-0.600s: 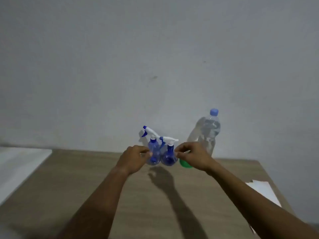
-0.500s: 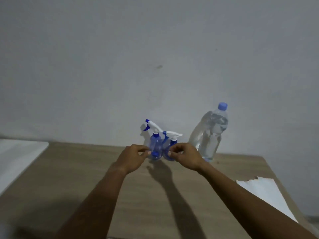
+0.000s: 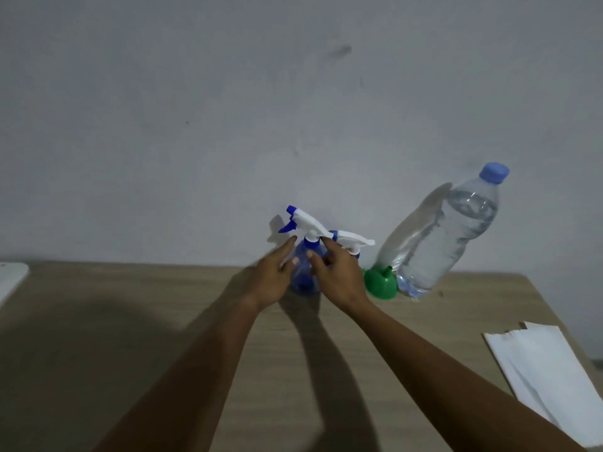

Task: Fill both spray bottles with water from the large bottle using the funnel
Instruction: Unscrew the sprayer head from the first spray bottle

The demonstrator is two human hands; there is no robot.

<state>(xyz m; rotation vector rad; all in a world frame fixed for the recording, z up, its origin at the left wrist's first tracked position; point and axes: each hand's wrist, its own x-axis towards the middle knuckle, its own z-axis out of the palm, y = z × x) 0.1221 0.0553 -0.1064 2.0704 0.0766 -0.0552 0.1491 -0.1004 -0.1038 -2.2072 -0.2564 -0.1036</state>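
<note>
Two small blue spray bottles with white trigger heads stand side by side at the back of the wooden table, the left spray bottle (image 3: 305, 272) and the right spray bottle (image 3: 354, 241). My left hand (image 3: 274, 277) and my right hand (image 3: 337, 275) flank the left bottle, fingers spread and touching its sides. The right bottle's body is hidden behind my right hand. A green funnel (image 3: 380, 283) lies upside down just right of them. The large clear water bottle (image 3: 447, 236) with a blue cap stands beside the funnel, capped and nearly full.
The wooden table (image 3: 130, 321) runs up to a grey wall. A sheet of white paper (image 3: 551, 376) lies at the table's right edge. A white object (image 3: 8, 278) shows at the far left.
My fingers have loosened from pinching the two bottles and now spread around the left one. The view has tilted, and the green funnel shows again beside my right hand.
</note>
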